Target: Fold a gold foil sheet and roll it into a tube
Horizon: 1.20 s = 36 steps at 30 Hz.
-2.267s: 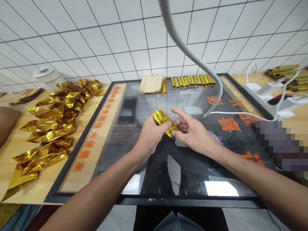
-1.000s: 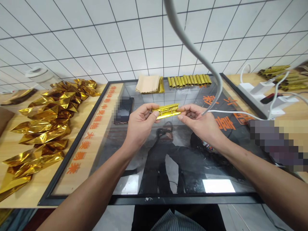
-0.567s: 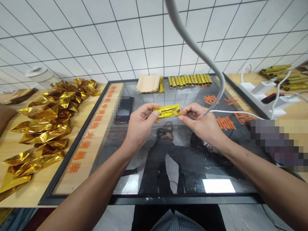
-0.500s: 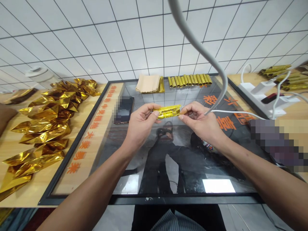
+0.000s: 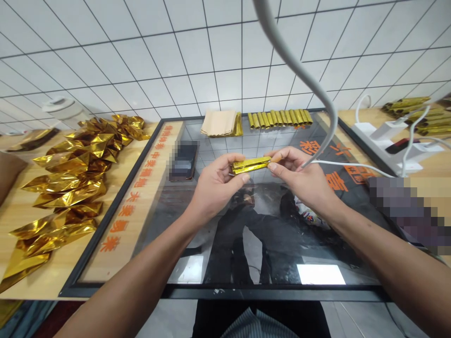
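Note:
Between my two hands, above the dark glass panel [image 5: 218, 253], is a narrow folded strip of shiny gold paper [image 5: 252, 164]. My left hand [image 5: 220, 180] grips its left end, with the thumb below and the fingers behind. The right end is pinched by my right hand [image 5: 294, 169] between thumb and fingertips. A lengthwise fold line shows along the strip. Beyond my hands, a row of rolled gold paper tubes [image 5: 280, 119] lies at the panel's far edge. Left of that row sits a stack of tan paper sheets [image 5: 218, 123] with gold sheets beside it.
Folded gold foil pieces [image 5: 73, 188] spread over the wooden tabletop at left. A phone [image 5: 183, 161] lies on the panel. A thick grey cable [image 5: 299, 80] hangs in front of me, near my right hand. A white power strip [image 5: 380, 141] and more gold tubes [image 5: 405, 105] are at right.
The gold strip has turned slightly and looks more evenly folded, with a straighter crease. My left thumb has shifted down off the strip's front face. The camera view has moved slightly.

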Motion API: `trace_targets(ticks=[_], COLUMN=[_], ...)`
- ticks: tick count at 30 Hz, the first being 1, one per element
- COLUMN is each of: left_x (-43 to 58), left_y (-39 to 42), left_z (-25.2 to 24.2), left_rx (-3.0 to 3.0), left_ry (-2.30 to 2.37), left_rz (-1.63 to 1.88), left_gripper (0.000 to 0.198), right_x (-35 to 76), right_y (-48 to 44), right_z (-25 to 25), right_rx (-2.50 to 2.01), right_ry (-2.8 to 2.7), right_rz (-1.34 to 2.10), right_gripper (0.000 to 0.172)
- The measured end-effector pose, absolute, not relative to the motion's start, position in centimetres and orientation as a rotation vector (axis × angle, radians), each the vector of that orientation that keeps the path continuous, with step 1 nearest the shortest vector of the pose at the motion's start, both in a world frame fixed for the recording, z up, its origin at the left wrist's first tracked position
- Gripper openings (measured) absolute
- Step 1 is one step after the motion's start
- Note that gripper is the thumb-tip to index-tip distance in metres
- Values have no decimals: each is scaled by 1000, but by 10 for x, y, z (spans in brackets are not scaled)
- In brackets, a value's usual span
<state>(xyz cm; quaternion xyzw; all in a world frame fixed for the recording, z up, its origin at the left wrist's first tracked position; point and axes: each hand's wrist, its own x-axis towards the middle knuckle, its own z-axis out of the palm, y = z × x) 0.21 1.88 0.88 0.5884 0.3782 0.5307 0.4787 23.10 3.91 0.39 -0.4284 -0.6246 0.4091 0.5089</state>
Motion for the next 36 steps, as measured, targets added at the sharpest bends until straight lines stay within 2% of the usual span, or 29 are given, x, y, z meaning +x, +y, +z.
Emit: trace_targets(ticks=[6, 21, 27, 32, 36], left_x=[5, 5, 5, 6, 7], left_y=[15, 10, 8, 8, 8], left_z=[0, 7, 9, 5, 2], left_rx=[1535, 1846, 1856, 1796, 1725], left_ry=[989, 1053, 1029, 1048, 1077], left_rz=[1350, 1348, 1319, 1310, 1324], left_gripper=[30, 25, 27, 28, 30], right_x=[229, 223, 222, 223, 223], right_y=[38, 30, 30, 28, 25], right_z=[-2, -2, 0, -1, 0], right_rx=[-1050, -1021, -1013, -1019, -1067], right_ry=[-1480, -1772, -1823, -1941, -2034], right_rz=[1106, 1072, 1068, 837, 624], right_gripper=[24, 25, 18, 8, 6])
